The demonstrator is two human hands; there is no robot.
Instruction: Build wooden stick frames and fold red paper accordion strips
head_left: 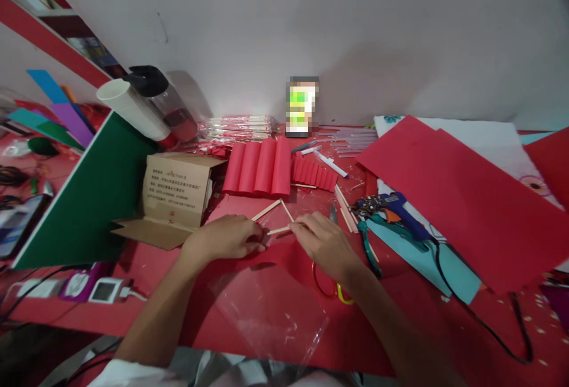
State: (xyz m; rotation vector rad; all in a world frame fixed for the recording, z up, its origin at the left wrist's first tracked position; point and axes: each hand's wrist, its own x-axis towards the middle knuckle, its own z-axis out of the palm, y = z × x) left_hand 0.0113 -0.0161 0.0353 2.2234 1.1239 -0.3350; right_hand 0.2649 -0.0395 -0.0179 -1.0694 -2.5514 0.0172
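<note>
My left grip is closed, fingertips pinching the left end of the stick triangle, which lies on red paper on the table, just before the pleated paper. My right grip is curled shut on the triangle's right end. Scissors lie under that wrist, with the glue gun near on the right.

From here I count two hands, the left hand and the right hand, three wooden sticks, two pleated red papers, one cardboard box, one glue gun, one pair of scissors and one phone.
</note>
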